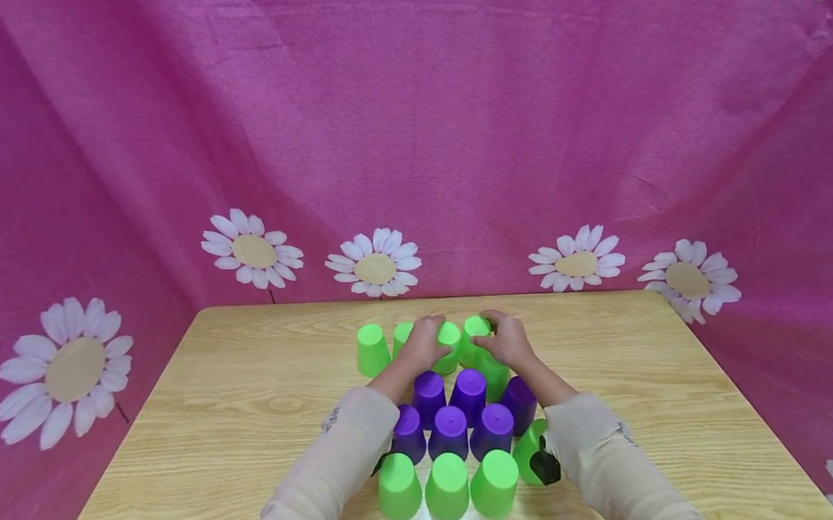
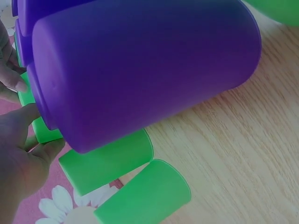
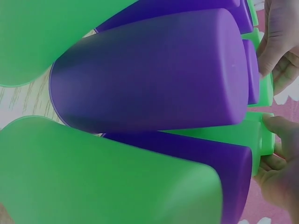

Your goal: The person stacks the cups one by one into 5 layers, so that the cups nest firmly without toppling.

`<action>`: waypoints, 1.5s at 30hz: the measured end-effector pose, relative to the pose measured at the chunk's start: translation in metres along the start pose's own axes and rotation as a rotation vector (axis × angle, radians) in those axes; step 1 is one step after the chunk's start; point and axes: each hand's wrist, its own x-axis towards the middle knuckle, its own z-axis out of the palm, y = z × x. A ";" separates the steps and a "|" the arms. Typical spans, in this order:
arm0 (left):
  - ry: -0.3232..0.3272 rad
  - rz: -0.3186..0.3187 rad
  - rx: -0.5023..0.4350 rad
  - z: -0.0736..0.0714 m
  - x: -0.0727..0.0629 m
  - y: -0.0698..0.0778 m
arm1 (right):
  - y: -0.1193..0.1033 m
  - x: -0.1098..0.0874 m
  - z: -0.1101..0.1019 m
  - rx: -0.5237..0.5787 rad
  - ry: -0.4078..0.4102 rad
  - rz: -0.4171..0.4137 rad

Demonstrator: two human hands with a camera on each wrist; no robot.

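In the far row, my left hand (image 1: 422,345) grips an upside-down green cup (image 1: 449,349), thumb toward the right. Beside it, my right hand (image 1: 509,341) holds another green cup (image 1: 474,341) between thumb and fingers. Both cups stand close together at table level. Just in front of the right hand is a green cup (image 1: 495,373), partly hidden by that hand. In the left wrist view, a large purple cup (image 2: 149,70) covers part of the gripped cup. The right wrist view shows the right hand's fingers (image 3: 280,126) around a green cup's end.
Two more green cups, one at the far left (image 1: 373,352), stand in the back row. Nearer are rows of purple cups (image 1: 448,431), then green cups (image 1: 447,488) in front. One green cup (image 1: 529,451) sits by the right sleeve. A pink flowered cloth (image 1: 453,136) hangs behind the wooden table (image 1: 256,388).
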 end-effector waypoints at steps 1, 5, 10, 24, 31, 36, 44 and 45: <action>0.007 0.005 0.027 0.019 0.015 -0.019 | 0.000 0.000 0.000 0.000 -0.002 -0.001; 0.037 0.016 0.119 0.114 0.084 -0.117 | 0.000 -0.001 -0.001 0.005 -0.009 0.001; 0.083 0.034 0.148 0.171 0.127 -0.175 | 0.002 0.000 0.000 0.005 -0.005 0.004; 0.009 -0.061 -0.077 -0.040 -0.021 0.037 | 0.003 0.001 0.001 -0.035 -0.013 -0.005; 0.083 -0.023 -0.129 -0.050 -0.026 0.035 | 0.039 0.022 0.014 0.001 -0.022 -0.039; 0.139 0.020 -0.185 -0.057 -0.034 0.031 | 0.107 0.054 0.038 0.028 -0.009 -0.138; 0.228 0.058 -0.256 -0.066 -0.053 0.021 | 0.016 -0.001 -0.010 -0.017 -0.060 -0.075; 0.240 0.061 -0.261 -0.067 -0.055 0.020 | 0.012 -0.005 -0.013 -0.014 -0.060 -0.085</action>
